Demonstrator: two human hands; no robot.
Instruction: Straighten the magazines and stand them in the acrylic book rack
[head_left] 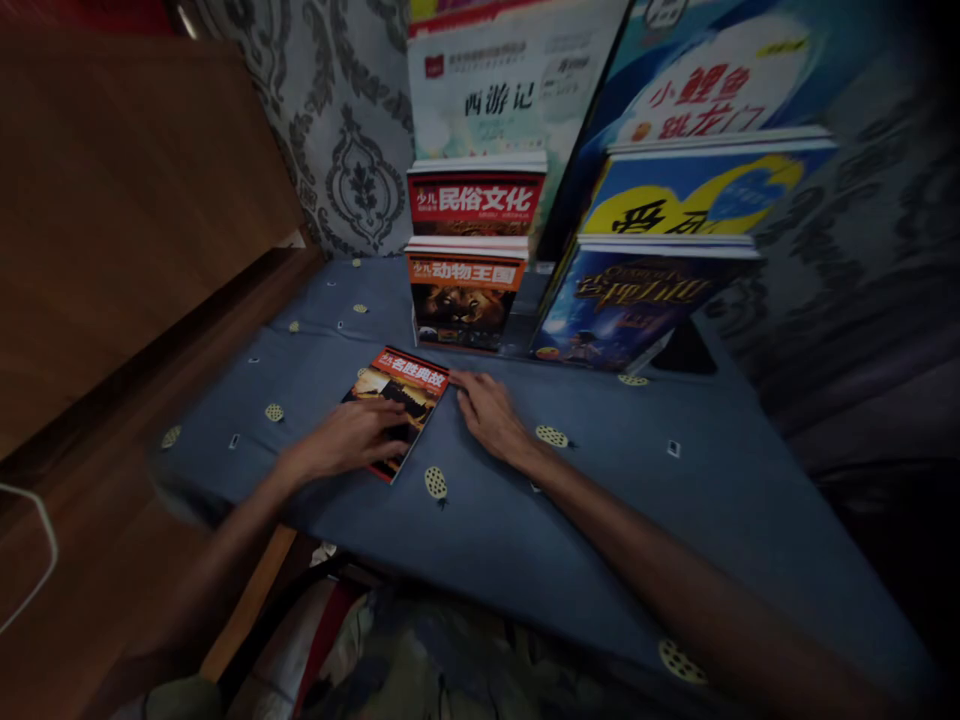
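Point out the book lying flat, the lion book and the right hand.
Flat book (414, 396): head view, on its cover picture.
Lion book (463, 304): head view, on the cover's lion.
Right hand (489, 412): head view, on its back.

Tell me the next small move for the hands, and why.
Probably have the right hand pinch the upper right corner of the book: that hand extends to this corner, while the left hand lies across the book, perhaps steadying it.

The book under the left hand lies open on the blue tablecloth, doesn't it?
Not quite: the head view shows the book closed, its front cover facing up. The rest holds: it lies under the left hand on the blue tablecloth.
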